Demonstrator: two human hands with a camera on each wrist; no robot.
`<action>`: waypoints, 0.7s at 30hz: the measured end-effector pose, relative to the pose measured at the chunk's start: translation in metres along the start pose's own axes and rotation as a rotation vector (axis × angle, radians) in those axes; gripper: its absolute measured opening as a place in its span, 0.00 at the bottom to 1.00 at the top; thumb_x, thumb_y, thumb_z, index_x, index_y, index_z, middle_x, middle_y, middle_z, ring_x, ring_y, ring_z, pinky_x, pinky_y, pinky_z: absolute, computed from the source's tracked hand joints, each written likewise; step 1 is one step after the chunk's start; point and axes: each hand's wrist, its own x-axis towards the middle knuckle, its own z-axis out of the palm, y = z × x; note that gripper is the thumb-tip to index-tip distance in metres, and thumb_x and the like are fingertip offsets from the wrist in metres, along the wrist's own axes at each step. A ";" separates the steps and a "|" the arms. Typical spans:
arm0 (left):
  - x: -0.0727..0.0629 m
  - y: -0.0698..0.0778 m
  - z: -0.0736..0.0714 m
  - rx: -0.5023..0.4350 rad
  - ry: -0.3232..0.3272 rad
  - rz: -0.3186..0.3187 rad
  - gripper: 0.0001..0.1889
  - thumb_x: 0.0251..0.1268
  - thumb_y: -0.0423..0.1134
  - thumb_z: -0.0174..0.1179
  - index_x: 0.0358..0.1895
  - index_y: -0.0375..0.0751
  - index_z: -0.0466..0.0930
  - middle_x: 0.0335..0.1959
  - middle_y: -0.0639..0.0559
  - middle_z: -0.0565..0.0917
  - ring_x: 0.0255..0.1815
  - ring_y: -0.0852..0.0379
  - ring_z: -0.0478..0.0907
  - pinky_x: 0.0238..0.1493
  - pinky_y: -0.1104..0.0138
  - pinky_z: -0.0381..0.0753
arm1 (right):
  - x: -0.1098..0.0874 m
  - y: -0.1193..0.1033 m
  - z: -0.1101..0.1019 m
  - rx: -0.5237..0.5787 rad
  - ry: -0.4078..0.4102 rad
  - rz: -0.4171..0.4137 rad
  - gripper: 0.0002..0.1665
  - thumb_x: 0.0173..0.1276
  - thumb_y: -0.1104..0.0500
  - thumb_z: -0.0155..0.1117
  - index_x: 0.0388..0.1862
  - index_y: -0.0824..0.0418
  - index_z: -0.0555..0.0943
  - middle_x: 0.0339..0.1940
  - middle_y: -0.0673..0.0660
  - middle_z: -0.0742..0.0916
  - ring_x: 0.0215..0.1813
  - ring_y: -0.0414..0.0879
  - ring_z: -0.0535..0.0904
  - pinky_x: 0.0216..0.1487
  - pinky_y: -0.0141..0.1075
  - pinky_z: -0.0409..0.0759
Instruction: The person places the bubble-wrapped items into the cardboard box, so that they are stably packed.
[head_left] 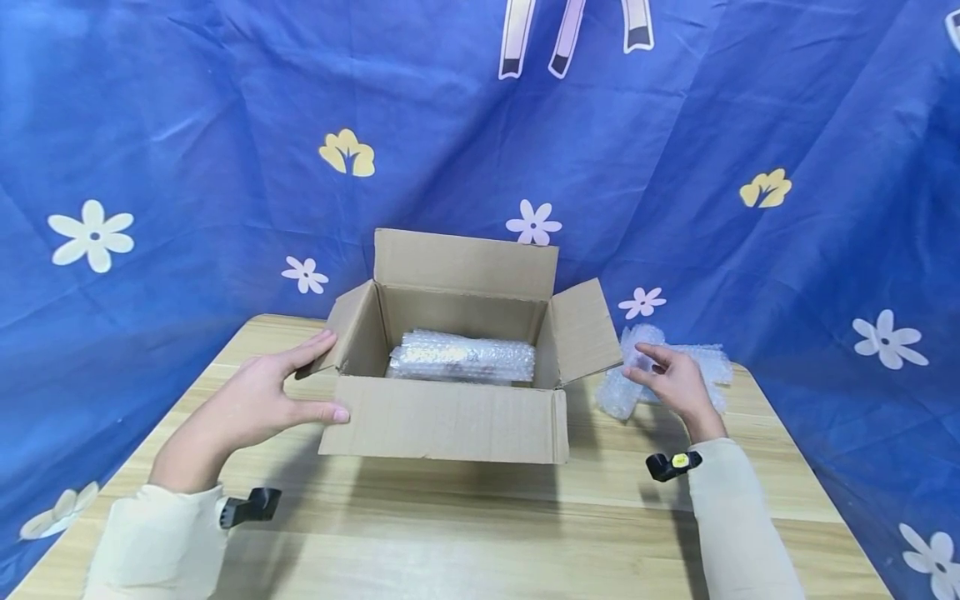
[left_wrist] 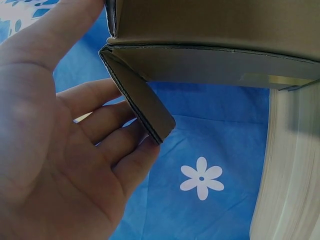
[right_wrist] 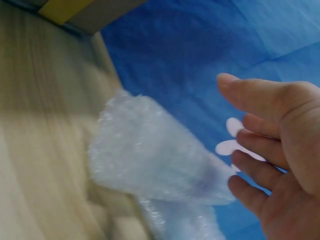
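An open cardboard box (head_left: 450,421) stands on the table with a bubble-wrapped bundle (head_left: 462,357) lying inside. My left hand (head_left: 247,400) is spread at the box's left front corner. Its thumb touches the front flap's edge, while the other fingers rest against the outside of the left flap (left_wrist: 137,97), seen in the left wrist view. To the right of the box, my right hand (head_left: 675,387) hovers by loose bubble wrap (head_left: 621,392), fingers relaxed and thumb apart. In the right wrist view the bubble wrap (right_wrist: 150,150) lies just beyond the fingertips, with nothing held.
The wooden table (head_left: 450,542) has rounded far corners. A blue patterned cloth (head_left: 450,108) hangs behind it and at both sides. The box's back flap (head_left: 465,265) stands up, and its right flap (head_left: 585,332) leans out toward the bubble wrap.
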 end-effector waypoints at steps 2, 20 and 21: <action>0.000 -0.001 0.000 -0.001 0.000 -0.001 0.57 0.47 0.61 0.76 0.78 0.41 0.59 0.76 0.39 0.60 0.73 0.33 0.58 0.66 0.37 0.62 | 0.000 0.004 0.003 -0.001 0.025 0.020 0.38 0.63 0.55 0.76 0.66 0.74 0.74 0.65 0.71 0.77 0.64 0.67 0.73 0.65 0.54 0.72; 0.001 -0.002 0.000 -0.002 0.000 0.001 0.56 0.47 0.60 0.77 0.78 0.40 0.59 0.76 0.39 0.61 0.73 0.33 0.59 0.65 0.37 0.62 | 0.001 0.009 0.024 -0.132 0.041 0.198 0.64 0.55 0.47 0.80 0.78 0.72 0.54 0.75 0.73 0.64 0.74 0.69 0.59 0.73 0.56 0.59; 0.001 -0.002 0.000 -0.005 -0.001 -0.001 0.56 0.47 0.60 0.77 0.78 0.40 0.59 0.76 0.39 0.60 0.73 0.33 0.59 0.65 0.37 0.62 | 0.002 0.008 0.024 -0.135 0.033 0.198 0.64 0.55 0.48 0.80 0.78 0.73 0.53 0.76 0.73 0.62 0.75 0.69 0.57 0.74 0.56 0.57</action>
